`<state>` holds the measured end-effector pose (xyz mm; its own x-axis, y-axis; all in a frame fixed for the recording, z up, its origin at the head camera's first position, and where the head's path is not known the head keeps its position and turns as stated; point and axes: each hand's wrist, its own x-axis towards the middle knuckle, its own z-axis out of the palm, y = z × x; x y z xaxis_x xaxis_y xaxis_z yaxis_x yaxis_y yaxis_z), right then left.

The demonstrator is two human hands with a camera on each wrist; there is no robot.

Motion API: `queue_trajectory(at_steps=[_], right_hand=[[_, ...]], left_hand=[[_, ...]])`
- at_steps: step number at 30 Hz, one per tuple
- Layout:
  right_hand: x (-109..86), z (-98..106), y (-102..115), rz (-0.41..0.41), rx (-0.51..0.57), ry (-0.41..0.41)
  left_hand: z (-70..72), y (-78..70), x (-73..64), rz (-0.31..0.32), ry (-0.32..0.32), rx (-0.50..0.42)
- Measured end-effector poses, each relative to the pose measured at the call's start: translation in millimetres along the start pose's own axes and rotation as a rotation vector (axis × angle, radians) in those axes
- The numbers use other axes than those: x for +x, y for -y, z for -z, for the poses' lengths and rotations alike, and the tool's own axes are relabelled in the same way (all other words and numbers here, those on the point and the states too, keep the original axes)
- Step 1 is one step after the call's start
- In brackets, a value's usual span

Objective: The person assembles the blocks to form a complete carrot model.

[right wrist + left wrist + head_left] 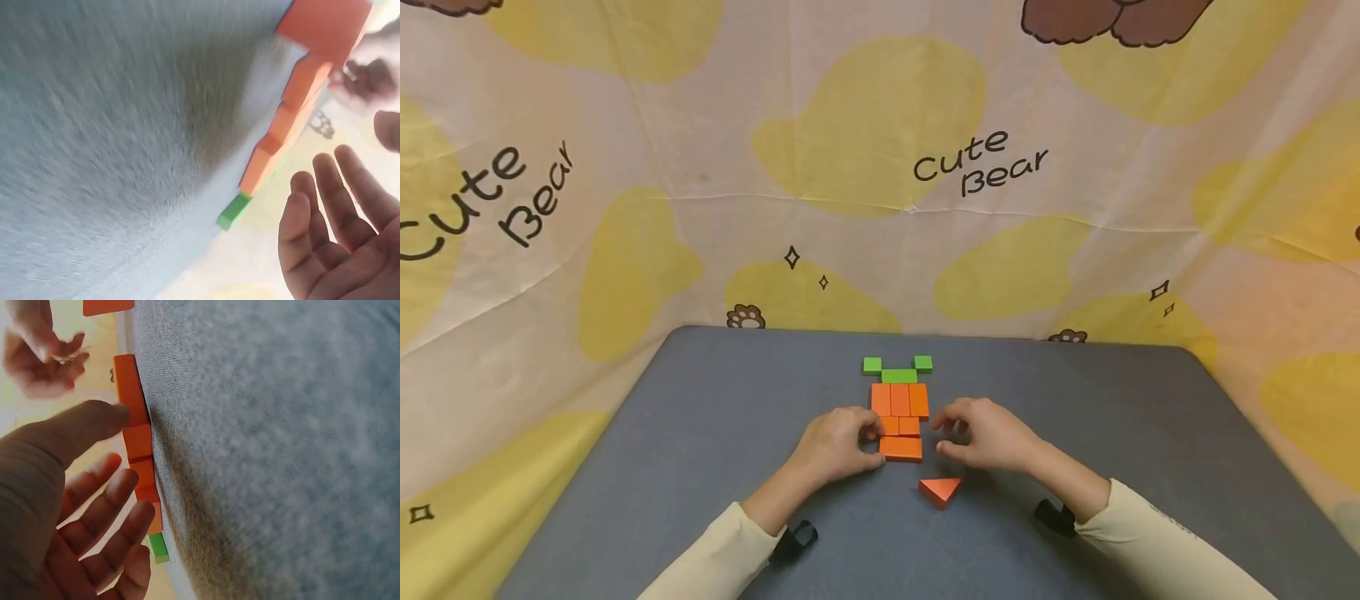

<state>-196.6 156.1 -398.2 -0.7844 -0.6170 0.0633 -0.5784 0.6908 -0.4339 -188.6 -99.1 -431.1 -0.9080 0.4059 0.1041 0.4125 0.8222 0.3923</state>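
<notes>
Orange and green wooden blocks lie together in a figure on the table. A wide orange block (901, 449) forms its near end, with two small orange blocks (909, 426) behind it. Farther back come three orange blocks (899, 400) side by side, then a green block (899, 377) with green cubes at its far corners. My left hand (842, 442) is at the figure's left side, its thumb tip against the wide block (130, 387), its other fingers loosely bent. To the right, my right hand (992, 437) hovers beside the blocks with relaxed fingers, holding nothing.
An orange triangular block (942, 492) lies apart, nearer me than the figure and slightly to the right. The grey table (700, 417) ends at a patterned cloth (865, 125) hanging behind it. Dark wrist cameras sit under both forearms.
</notes>
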Motion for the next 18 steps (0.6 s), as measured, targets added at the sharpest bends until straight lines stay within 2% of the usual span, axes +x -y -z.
queue_trajectory(at_steps=[3, 8, 18], right_hand=[[-15.1, -3, 3, 0.052, 0.030, 0.014], [-29.4, -10, 10, 0.103, 0.064, 0.041], [-35.4, -19, 13, 0.109, -0.021, 0.039]], left_hand=[[-0.9, -2.0, 0.0, -0.017, -0.003, -0.005], [-1.8, -4.6, 0.9, -0.017, -0.029, 0.019], [-4.1, -12.2, 4.0, 0.023, -0.054, 0.069]])
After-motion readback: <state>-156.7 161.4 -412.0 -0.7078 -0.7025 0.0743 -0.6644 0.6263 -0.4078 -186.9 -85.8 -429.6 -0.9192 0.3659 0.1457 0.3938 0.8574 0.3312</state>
